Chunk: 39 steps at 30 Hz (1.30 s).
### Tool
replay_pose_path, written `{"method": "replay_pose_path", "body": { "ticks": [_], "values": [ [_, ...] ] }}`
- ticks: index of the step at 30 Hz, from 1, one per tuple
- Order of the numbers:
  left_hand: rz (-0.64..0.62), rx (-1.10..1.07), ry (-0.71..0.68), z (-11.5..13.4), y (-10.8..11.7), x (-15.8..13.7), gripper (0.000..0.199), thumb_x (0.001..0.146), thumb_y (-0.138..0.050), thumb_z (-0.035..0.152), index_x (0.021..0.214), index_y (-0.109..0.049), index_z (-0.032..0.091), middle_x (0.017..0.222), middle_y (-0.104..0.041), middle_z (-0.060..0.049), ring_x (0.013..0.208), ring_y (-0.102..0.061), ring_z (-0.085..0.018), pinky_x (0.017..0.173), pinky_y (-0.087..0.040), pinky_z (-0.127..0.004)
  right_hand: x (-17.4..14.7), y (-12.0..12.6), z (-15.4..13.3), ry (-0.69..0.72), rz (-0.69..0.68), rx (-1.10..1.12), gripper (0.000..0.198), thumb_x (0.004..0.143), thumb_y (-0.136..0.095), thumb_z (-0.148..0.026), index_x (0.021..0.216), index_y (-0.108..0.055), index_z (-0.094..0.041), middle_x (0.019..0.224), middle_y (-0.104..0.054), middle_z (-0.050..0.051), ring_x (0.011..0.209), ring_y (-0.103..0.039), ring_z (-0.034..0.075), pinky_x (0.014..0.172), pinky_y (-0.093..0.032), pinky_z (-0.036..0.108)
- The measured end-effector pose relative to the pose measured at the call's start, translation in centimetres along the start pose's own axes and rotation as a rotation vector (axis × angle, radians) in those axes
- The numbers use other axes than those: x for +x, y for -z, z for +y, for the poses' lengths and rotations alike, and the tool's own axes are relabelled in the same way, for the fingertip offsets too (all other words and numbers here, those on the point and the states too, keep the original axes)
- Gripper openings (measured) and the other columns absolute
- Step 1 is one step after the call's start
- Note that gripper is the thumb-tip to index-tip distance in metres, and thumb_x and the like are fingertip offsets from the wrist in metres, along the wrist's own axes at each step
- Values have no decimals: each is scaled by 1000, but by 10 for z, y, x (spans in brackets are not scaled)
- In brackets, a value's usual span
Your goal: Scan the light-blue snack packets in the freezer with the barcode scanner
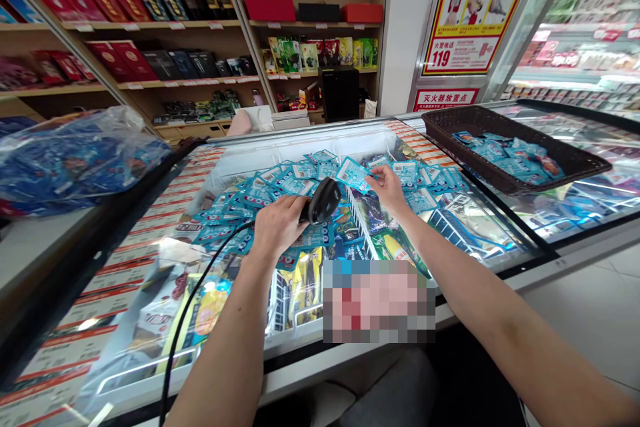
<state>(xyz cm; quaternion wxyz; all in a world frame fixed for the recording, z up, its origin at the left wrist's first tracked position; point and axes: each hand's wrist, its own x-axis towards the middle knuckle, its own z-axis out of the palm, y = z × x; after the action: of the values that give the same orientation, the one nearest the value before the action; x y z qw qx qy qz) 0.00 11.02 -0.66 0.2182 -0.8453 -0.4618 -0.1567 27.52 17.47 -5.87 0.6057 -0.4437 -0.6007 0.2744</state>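
My left hand (280, 223) is wrapped round the handle of a black barcode scanner (324, 200), whose head points right and whose cord (187, 310) runs down to the left. My right hand (387, 185) pinches the edge of a small blue snack packet (353, 175) with a white barcode label facing up. The scanner head is just left of and below this packet, apart from it. Many similar blue packets (250, 197) lie spread over the glass top of the chest freezer (280, 367) around both hands.
On the freezer's right side sits a dark brown basket (515, 127) holding several blue packets. A clear plastic bag (80, 157) of blue packages lies at the left. Shelves (180, 23) with boxes and bottles stand behind. Under the glass are frozen goods in white wire baskets (363, 223).
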Motion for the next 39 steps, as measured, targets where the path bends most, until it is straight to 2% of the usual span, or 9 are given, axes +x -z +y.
{"method": "replay_pose_path", "body": {
  "ticks": [6,11,16,20,22,24,28,35,39],
  "values": [
    [8,-5,29,-2,-1,0,30,80,-49,29,108,-56,21,95,-65,-7,94,-58,-23,67,-41,-31,-1,3,-8,60,99,-101,35,82,-51,-42,110,-45,-22,99,-59,6,71,-57,14,65,-49,29],
    [23,26,69,-2,-2,-1,28,81,-49,31,106,-57,21,94,-65,-7,92,-59,-23,66,-41,-30,-2,12,-12,85,201,-450,31,88,-41,-33,116,-45,-21,84,-59,3,65,-54,16,69,-45,33],
    [28,42,95,-4,-3,-2,28,81,-49,34,105,-57,21,92,-65,-6,89,-59,-23,62,-40,-30,-5,17,-15,53,238,-771,29,88,-37,-28,111,-52,-18,96,-59,9,87,-53,23,79,-40,37],
    [27,40,84,-4,-4,-2,29,81,-49,35,106,-56,22,92,-65,-6,90,-58,-24,63,-40,-30,-10,15,-23,69,257,-938,28,88,-41,-32,108,-58,-20,113,-54,12,106,-44,27,88,-33,42],
    [26,39,86,-4,-4,-2,29,81,-50,35,106,-56,22,92,-65,-6,90,-58,-24,64,-40,-30,-13,13,-28,109,199,-980,33,89,-41,-38,115,-56,-22,121,-51,11,111,-41,28,91,-30,44],
    [25,38,85,-4,-4,-2,29,81,-49,35,106,-56,22,92,-65,-6,90,-58,-23,64,-40,-30,-15,9,-31,184,55,-1005,38,89,-42,-42,120,-54,-25,126,-50,9,115,-38,27,95,-27,44],
    [18,45,79,-4,-4,-2,30,82,-48,35,107,-56,22,93,-64,-6,91,-58,-23,66,-41,-30,-17,5,-30,258,-184,-1040,31,88,-46,-41,112,-61,-29,124,-54,5,117,-38,25,103,-15,49],
    [7,44,98,-4,-4,-2,31,82,-48,35,108,-56,21,95,-64,-7,93,-58,-23,66,-41,-30,-16,8,-24,197,-76,-1039,28,90,-41,-29,106,-64,-27,126,-54,6,124,-34,27,105,1,59],
    [35,48,147,-3,-2,-2,31,80,-49,34,107,-57,21,94,-65,-8,93,-58,-23,66,-40,-30,-18,5,-35,286,-144,-972,30,91,-40,-36,107,-64,-26,125,-55,6,124,-34,27,106,0,58]
  ]
}}
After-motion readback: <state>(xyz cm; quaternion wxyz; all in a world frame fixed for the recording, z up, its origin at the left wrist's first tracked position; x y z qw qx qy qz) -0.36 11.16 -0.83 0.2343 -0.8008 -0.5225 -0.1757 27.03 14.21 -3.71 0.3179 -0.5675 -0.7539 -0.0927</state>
